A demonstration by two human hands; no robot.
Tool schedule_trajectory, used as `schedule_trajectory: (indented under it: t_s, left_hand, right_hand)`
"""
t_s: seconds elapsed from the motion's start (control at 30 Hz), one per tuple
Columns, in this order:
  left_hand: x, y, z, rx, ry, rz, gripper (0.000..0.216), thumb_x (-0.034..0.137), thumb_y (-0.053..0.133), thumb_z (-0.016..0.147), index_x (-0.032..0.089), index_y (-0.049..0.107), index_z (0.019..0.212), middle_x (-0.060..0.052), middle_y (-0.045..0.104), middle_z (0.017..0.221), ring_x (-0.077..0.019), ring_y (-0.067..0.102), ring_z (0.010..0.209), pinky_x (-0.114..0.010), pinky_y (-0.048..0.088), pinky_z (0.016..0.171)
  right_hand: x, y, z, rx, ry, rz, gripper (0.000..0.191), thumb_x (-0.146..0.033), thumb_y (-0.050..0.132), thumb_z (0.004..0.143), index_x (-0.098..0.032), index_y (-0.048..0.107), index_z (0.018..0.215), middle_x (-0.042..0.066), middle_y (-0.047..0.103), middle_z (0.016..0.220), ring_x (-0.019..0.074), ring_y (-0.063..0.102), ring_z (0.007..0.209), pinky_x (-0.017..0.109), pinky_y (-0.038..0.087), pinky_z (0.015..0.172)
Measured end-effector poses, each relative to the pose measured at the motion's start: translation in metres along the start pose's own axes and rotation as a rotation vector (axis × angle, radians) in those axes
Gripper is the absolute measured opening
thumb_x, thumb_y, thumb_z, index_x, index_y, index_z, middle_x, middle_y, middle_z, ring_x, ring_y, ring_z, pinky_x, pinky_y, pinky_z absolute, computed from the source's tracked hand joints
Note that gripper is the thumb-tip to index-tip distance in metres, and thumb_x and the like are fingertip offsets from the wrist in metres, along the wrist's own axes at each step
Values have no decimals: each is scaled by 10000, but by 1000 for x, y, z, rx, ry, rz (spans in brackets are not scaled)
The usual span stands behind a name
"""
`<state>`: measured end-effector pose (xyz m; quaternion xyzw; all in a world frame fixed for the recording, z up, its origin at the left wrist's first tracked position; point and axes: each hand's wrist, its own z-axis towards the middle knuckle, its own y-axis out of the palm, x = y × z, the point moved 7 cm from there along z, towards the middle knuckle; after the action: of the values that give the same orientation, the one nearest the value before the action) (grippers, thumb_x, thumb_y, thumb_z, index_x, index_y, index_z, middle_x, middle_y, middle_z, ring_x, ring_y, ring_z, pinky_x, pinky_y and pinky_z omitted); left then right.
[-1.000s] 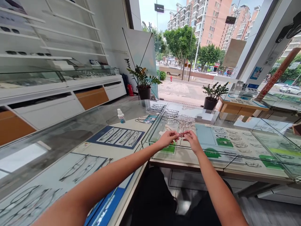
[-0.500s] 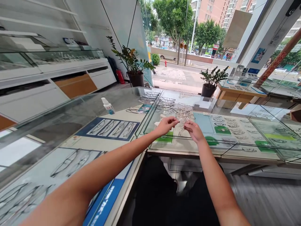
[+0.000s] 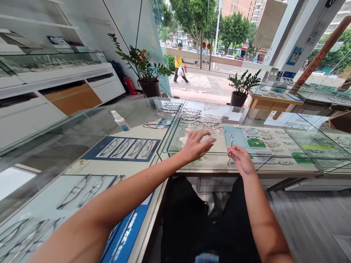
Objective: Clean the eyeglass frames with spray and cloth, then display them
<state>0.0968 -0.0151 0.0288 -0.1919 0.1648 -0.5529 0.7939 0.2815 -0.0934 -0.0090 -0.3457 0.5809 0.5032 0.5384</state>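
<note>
Your right hand (image 3: 241,160) pinches the thin metal eyeglass frame (image 3: 230,147) standing nearly upright, while your open left hand (image 3: 196,145) hovers just beside the white cloth (image 3: 183,140).

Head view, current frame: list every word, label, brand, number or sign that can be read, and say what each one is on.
None can be read as text.
White characters on the blue strip along the counter edge: too distorted to read.
Label on the spray bottle: too small.
Green cards inside the glass display case: blurred.
Posters on the white pillar: blurred.
Glasses held in the right hand: no marking visible.
</note>
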Motion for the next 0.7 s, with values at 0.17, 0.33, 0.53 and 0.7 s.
schedule_trajectory:
  t_s: [0.17,0.33,0.53,0.7]
  left_hand:
    - [38,0,-11,-19,211,15,342,238,630,987,426,701,1262,-32,729,1124,-198,620,1088,-363,326,935]
    - [35,6,-18,-136,150,-84,270,291,608,1007,428,725,1207,-22,738,1078,-186,631,1052,-352,333,949]
    - [31,4,-20,-85,190,-72,200,268,589,1010,369,748,1079,-32,758,1066,-200,628,1031,-374,339,925]
    - [23,8,-16,-102,113,-34,197,255,583,1011,347,755,1032,-42,769,1033,-211,642,1028,-390,335,890]
  right_hand:
    - [4,13,-12,-9,26,32,312,-490,838,702,-223,676,690,13,627,749,161,536,737,301,482,731]
    - [11,28,-20,-81,24,56,304,-461,828,749,-222,664,657,-9,572,697,146,504,714,299,454,751]
    - [13,13,-26,52,4,91,292,-479,843,729,-228,694,730,6,629,762,152,526,721,305,477,716]
    - [-2,-13,-33,243,-154,233,259,-449,857,748,-245,704,792,2,654,826,141,571,751,296,501,723]
